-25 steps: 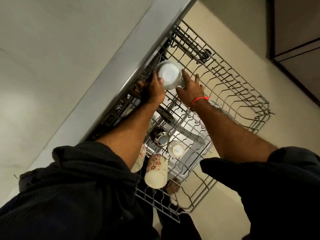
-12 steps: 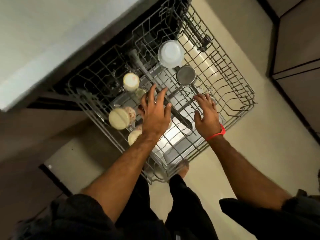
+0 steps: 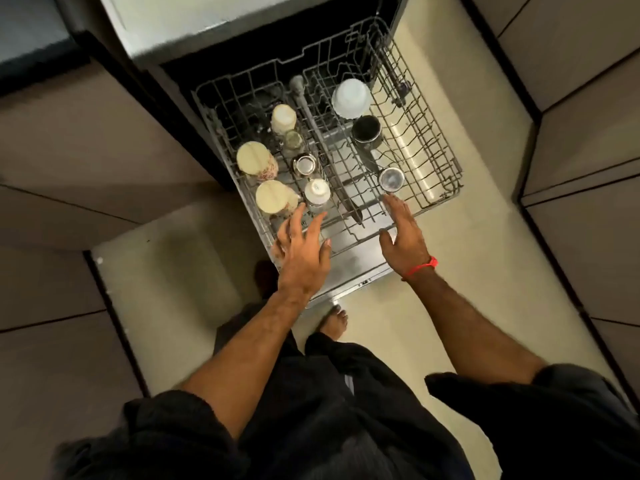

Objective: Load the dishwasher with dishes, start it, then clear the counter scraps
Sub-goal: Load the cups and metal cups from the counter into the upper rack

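Dishwasher [image 3: 242, 39]: I see it open, upper part dark, beside brown cabinets [image 3: 86, 140].
Rack [image 3: 433, 161]: wire rack pulled out over the pale floor [image 3: 467, 289].
Bowl [image 3: 351, 98]: white, upside down, far right section of the rack.
Mugs [image 3: 256, 160]: cream mugs inverted on the rack's left side, small cups near them.
Steel pot [image 3: 367, 130]: just in front of the bowl.
Left hand [image 3: 301, 251]: fingers spread, over the rack's near left corner; I cannot tell if they touch it.
Right hand [image 3: 405, 237]: fingers straight and together, at the near rim, holding nothing.
Steel cup [image 3: 391, 179]: inverted, just beyond the right fingertips.
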Motion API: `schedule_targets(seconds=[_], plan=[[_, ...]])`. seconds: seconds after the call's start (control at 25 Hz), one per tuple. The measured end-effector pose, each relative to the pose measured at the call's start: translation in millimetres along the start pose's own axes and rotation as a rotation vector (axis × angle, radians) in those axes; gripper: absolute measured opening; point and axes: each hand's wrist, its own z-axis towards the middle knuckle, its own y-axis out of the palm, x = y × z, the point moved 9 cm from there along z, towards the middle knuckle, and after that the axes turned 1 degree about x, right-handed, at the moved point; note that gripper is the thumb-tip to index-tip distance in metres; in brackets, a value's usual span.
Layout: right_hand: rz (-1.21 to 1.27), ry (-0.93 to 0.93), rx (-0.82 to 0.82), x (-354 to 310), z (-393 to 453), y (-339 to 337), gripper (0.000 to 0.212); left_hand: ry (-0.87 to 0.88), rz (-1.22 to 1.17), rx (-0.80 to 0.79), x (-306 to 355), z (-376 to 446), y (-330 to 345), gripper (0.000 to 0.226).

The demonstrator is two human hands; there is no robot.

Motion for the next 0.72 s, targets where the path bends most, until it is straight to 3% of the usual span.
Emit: schedule_targets(seconds=[0.28,0.72], plan=[[0.015,-0.096,-0.004,-73,-23,-12,0.071,0.008,-0.042,0.13,-9,-25,-62,0.053],[0.015,-0.089,-0.069,-73,-35,-20,0.072,-0.057,-0.008,0.245,-26,-72,-78,0.057]])
